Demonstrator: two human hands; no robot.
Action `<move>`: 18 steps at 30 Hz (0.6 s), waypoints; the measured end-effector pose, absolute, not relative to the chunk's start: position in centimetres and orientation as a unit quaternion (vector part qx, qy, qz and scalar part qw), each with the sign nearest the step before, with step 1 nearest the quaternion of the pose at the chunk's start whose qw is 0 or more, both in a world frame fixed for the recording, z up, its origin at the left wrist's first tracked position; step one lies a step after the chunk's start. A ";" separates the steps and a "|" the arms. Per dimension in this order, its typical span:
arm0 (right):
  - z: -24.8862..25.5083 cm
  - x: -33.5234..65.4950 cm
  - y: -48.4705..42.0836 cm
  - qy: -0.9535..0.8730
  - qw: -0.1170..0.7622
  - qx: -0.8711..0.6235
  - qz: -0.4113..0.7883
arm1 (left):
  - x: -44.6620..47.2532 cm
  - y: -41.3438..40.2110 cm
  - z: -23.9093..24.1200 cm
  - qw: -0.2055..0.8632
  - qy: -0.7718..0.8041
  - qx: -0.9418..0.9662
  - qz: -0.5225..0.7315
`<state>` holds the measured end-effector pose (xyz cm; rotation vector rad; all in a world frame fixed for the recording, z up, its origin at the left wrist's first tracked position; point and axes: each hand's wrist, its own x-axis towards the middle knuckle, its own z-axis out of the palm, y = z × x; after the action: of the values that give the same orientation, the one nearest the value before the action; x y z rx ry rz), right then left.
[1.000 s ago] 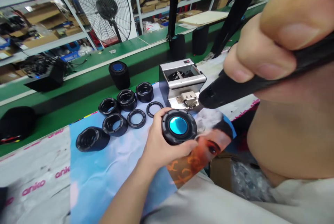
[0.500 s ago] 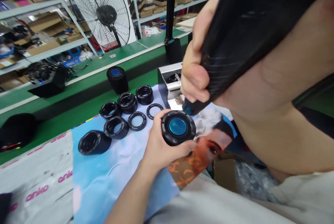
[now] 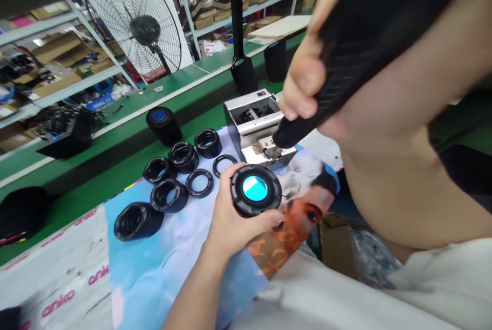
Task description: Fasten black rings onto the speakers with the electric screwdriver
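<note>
My left hand [image 3: 232, 222] is wrapped round a round black speaker [image 3: 256, 190] with a thick notched rim and a shiny blue disc in its middle, face up. Gripped in my right hand [image 3: 303, 84] is a long black power tool that looks like an electric screwdriver [image 3: 361, 53], slanting down to the left. Its tip is at the front of a silver screw feeder [image 3: 251, 127], just beyond the speaker; whether it touches cannot be made out. Left of my left hand lie several black notched ring housings [image 3: 183, 157] and two thin black rings [image 3: 199, 183].
A black cylinder speaker [image 3: 164, 125] with a blue top stands behind the rings. A printed sheet [image 3: 172, 248] covers the near bench. Behind runs a green conveyor [image 3: 115, 163] with a black post [image 3: 237, 12]; a large fan [image 3: 144, 30] and loaded shelves stand farther back.
The screwdriver tip has moved away from the speaker's rim to the front of the screw feeder. My left hand still holds the speaker. The view has shifted slightly, revealing more of the feeder.
</note>
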<state>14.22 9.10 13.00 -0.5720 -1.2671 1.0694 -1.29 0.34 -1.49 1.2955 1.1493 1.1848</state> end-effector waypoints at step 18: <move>5.9 15.0 12.1 -0.556 0.619 -0.227 0.507 | -1.7 0.7 -1.4 0.529 0.471 0.520 0.478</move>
<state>15.04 12.08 5.91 -0.5231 -1.2779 1.1653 -1.74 0.66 -1.42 1.2419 1.1242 1.1425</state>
